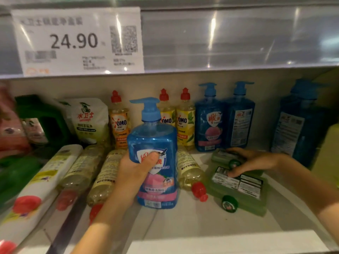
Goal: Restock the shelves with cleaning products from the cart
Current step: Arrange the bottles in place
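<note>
My left hand (136, 168) grips a blue pump bottle (153, 143) with a pink label, holding it upright at the middle of the white shelf (183, 231). To the right, my right hand (251, 161) rests with straight fingers on two green flat bottles (240, 187) lying on their sides, dark round caps toward me. Two matching blue pump bottles (224, 118) stand upright at the back of the shelf, and a third (297, 123) stands further right.
Three red-capped OMO bottles (119, 121) and a white refill pouch (89, 121) stand at the back. Several yellow bottles (102, 176) lie flat left of centre, beside a white bottle (44, 186). A green jug (42, 118) stands far left. A price tag (78, 41) hangs overhead.
</note>
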Tool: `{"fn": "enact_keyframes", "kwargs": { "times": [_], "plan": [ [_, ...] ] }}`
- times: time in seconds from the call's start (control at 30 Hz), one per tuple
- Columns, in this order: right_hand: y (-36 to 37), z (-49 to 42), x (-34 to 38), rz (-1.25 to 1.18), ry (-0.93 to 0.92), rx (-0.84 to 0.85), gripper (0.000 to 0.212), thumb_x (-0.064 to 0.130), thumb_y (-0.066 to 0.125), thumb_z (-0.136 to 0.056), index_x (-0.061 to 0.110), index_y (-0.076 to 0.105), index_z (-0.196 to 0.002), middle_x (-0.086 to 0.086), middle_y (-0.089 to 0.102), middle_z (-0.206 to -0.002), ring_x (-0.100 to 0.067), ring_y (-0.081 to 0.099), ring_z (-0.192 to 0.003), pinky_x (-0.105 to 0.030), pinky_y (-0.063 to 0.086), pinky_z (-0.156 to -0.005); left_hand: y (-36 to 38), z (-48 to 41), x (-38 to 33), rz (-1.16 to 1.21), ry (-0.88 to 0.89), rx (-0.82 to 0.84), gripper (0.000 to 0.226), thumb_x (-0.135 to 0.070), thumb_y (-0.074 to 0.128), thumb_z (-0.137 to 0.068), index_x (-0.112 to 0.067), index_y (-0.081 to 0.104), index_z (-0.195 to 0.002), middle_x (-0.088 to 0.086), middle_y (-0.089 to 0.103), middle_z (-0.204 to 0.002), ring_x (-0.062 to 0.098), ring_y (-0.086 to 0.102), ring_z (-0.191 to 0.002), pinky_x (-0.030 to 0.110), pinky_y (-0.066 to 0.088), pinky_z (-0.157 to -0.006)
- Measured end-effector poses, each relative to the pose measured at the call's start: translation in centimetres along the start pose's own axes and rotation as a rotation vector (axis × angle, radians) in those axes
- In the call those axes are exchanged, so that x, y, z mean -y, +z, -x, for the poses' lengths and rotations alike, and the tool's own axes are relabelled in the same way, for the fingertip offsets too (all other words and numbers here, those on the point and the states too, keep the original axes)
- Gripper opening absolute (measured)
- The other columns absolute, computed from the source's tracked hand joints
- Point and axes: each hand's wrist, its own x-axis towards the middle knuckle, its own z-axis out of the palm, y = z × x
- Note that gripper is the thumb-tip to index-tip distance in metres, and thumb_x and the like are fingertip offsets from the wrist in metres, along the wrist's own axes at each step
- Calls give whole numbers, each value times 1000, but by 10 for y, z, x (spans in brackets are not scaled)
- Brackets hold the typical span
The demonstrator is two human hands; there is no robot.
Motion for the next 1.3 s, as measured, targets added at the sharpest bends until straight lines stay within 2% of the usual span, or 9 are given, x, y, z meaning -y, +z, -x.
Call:
{"fn": "enact_keyframes", "kwargs": {
  "times": [0.13, 0.27, 0.4, 0.53, 0.63, 0.73, 0.9, 1.17, 1.3],
  "plan": [
    [12, 4, 3, 54, -2, -162, 111, 69, 83, -40, 39, 36, -136, 4, 57, -121, -15, 59, -105, -32, 52, -90, 9, 0, 2, -63, 76, -93, 68, -64, 67, -38, -30, 61, -95, -18, 72, -78, 1, 70, -73, 20, 53, -59],
    [36, 20, 6, 271, 49, -318, 127, 94, 61, -21, 52, 19, -134, -4, 40, -139, -29, 38, -127, -45, 42, -101, 14, -7, 6, -138, 90, -162, 48, -57, 75, -50, -38, 56, -89, -25, 68, -75, -7, 67, -71, 17, 49, -59],
    [65, 41, 4, 422, 58, -420, 129, 105, 38, -14, 61, -2, -129, 3, 26, -144, -27, 27, -130, -46, 38, -103, 15, -18, 10, -163, 92, -177, 32, -50, 76, -61, -39, 56, -84, -37, 64, -72, -12, 64, -69, 14, 47, -57],
    [50, 57, 3, 259, -28, -273, 101, 102, 50, -24, 78, 9, -113, 9, 25, -144, -19, 30, -129, -42, 37, -107, 15, -23, 10, -142, 110, -170, 26, -47, 79, -63, -44, 61, -81, -39, 63, -73, -13, 64, -69, 18, 47, -59],
    [43, 56, 3, 100, -104, -306, 103, 99, 53, -34, 58, 32, -126, 9, 36, -138, -15, 40, -124, -41, 40, -106, 13, -19, 8, -112, 135, -182, 50, -67, 72, -42, -44, 58, -85, -36, 65, -77, -13, 64, -73, 19, 48, -61],
    [45, 52, 4, 165, -121, -335, 96, 95, 53, -42, 54, 34, -127, 10, 41, -134, -15, 43, -123, -41, 41, -105, 11, -16, 6, -69, 141, -214, 63, -70, 69, -34, -43, 54, -90, -25, 67, -81, -12, 65, -75, 19, 48, -64],
    [61, 63, 14, 267, -169, -306, 87, 106, 32, -34, 69, 23, -112, 35, 32, -112, -2, 36, -108, -12, 31, -81, 1, -10, -11, -159, 306, -300, 62, -69, 68, -35, -44, 49, -90, -27, 58, -87, -23, 57, -73, 4, 43, -58],
    [100, 79, 53, 231, -202, -173, 106, 102, 41, -38, 62, 14, -132, 29, 26, -119, -3, 29, -115, -32, 37, -104, -2, -19, -48, 69, 293, -375, 68, -68, 71, -38, -37, 57, -98, -17, 67, -96, 1, 67, -88, 28, 54, -77],
    [121, 77, 82, 209, -186, -107, 102, 90, 58, -52, 61, 9, -136, 20, 19, -135, -12, 22, -128, -45, 25, -114, 15, -24, -58, 28, 339, -316, 84, -66, 69, -41, -24, 56, -113, -12, 67, -100, 2, 68, -87, 23, 55, -74]
  ]
}}
